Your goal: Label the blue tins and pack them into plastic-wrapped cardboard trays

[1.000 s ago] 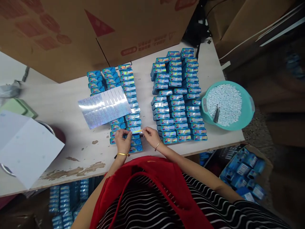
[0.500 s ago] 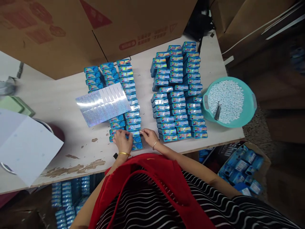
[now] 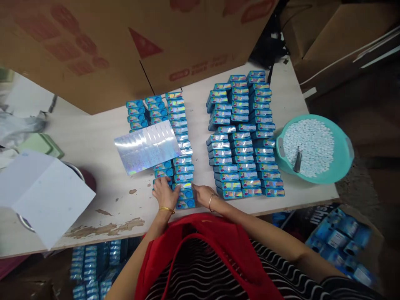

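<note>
Small blue boxes stand in rows on the table. Near its front edge my left hand [image 3: 165,194] lies over the left group, fingers spread and thumb against a blue box [image 3: 183,186] that carries a shiny holographic sticker on top. At that box's right end is my right hand [image 3: 203,195], index finger stretched out to it and the other fingers partly hidden. Two blue boxes [image 3: 185,203] in front of it show round marks and no shiny strip. A silver holographic sticker sheet [image 3: 148,146], cut into strips along part of its upper edge, lies across the left group.
Right of my hands stands a group of stickered blue boxes [image 3: 228,185]. A turquoise basin [image 3: 345,154] holds small white pieces and a dark scoop [image 3: 298,161]. A large carton [image 3: 109,87] closes off the back. White paper [image 3: 53,196] covers a round container at left.
My fingertips were pinched close over the box top; now my left fingers are spread and my right index finger rests at the box's end. The whole view has shifted slightly.
</note>
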The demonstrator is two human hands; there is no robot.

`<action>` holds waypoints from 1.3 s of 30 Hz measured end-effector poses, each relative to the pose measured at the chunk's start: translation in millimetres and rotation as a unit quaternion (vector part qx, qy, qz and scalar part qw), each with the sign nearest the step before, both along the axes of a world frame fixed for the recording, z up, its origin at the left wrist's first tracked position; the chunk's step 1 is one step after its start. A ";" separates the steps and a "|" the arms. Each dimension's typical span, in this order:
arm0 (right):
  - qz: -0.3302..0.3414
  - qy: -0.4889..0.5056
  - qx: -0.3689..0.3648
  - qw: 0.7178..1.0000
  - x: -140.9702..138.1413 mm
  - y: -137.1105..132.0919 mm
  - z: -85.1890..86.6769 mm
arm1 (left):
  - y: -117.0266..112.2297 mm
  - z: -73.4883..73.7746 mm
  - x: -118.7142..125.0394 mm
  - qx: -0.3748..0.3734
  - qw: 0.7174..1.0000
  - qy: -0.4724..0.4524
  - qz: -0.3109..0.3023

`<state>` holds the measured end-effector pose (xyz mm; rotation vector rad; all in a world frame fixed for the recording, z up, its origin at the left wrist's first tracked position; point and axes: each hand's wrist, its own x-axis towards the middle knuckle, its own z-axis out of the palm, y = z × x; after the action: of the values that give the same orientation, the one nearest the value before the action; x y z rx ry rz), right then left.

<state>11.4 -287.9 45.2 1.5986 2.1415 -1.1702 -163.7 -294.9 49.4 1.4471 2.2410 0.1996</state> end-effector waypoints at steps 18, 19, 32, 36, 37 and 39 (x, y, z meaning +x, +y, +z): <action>0.101 0.045 0.226 0.968 -169.0 199.1 -30.8 | 200.2 -32.6 -150.0 0.101 0.955 0.162 -0.228; 0.097 0.048 0.229 0.967 -168.0 198.3 -32.5 | 197.5 -33.5 -150.1 0.109 0.953 0.163 -0.230; 0.048 0.134 0.227 0.963 -161.0 200.7 -33.6 | 88.8 14.5 -111.7 0.212 0.959 0.040 -0.182; -0.112 0.304 0.196 0.926 -130.4 163.7 -4.6 | 41.7 55.0 -76.4 0.271 0.944 -0.166 0.092; -0.164 0.349 0.172 0.907 -118.5 144.5 3.9 | 34.6 60.9 -67.9 0.273 0.920 -0.230 0.163; -0.235 0.411 0.080 0.877 -92.4 98.5 19.4 | 23.6 65.3 -51.1 0.259 0.865 -0.342 0.261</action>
<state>-81.0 -189.4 64.6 2.0132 2.4025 -2.2058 -214.8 -271.4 114.7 0.7277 1.9542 1.3496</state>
